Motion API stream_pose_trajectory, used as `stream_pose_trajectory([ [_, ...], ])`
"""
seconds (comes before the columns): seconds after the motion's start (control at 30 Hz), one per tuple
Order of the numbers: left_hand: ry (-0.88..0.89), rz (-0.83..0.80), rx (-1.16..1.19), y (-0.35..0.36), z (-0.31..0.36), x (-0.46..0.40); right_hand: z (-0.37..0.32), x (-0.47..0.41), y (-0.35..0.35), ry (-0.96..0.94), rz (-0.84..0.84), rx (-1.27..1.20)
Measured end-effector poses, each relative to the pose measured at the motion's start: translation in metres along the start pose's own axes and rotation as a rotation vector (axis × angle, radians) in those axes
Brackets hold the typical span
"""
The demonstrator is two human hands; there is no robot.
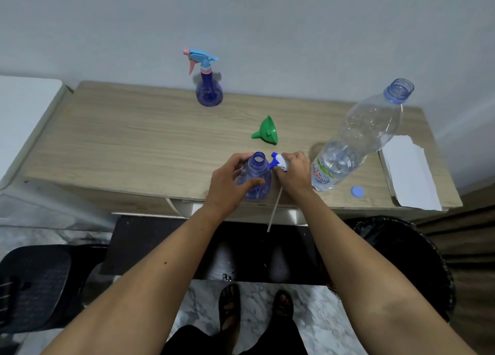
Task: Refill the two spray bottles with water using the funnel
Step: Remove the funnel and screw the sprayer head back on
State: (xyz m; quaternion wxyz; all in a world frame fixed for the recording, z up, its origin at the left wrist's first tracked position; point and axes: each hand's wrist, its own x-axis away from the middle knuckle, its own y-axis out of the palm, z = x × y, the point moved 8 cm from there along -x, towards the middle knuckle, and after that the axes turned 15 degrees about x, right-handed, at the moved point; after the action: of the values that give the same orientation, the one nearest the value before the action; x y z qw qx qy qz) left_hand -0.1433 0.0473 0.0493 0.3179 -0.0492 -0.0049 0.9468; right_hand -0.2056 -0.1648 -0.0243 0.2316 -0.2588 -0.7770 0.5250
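So my left hand (227,180) clasps the uncapped spray bottle (255,178) at frame centre, my right hand (293,171) clamps its spray head (278,161), and the green funnel (266,131) just above, I judge, must seat in the neck next.

A plain pale grey-white wall (241,19) rises directly behind a narrow table with a light wood-grain top (120,140), evenly and softly lit. Just left of the table stands a white cabinet or appliance (24,108); below, a marbled white-and-grey floor (316,311). A black perforated plastic stool (37,285) sits at lower left, a black bin-like container (407,247) at lower right.
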Motion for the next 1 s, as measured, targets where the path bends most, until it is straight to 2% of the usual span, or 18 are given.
stream_pose_trajectory([
  [0.2,-0.008,0.014,0.015,-0.001,-0.003,0.000,-0.010,0.009,-0.026,-0.025,0.082,-0.167],
  [0.4,-0.009,-0.007,-0.003,-0.002,-0.006,-0.002,-0.034,0.016,-0.071,-0.122,0.147,-0.196],
  [0.57,0.006,0.005,-0.026,-0.003,-0.006,-0.002,-0.062,0.026,-0.127,-0.248,0.196,-0.218],
  [0.73,0.002,-0.027,0.073,-0.001,0.000,0.000,-0.086,0.044,-0.190,-0.308,0.246,-0.133],
  [1.0,-0.004,-0.047,0.067,-0.003,0.000,0.000,-0.119,0.072,-0.278,-0.389,0.400,-0.199],
])
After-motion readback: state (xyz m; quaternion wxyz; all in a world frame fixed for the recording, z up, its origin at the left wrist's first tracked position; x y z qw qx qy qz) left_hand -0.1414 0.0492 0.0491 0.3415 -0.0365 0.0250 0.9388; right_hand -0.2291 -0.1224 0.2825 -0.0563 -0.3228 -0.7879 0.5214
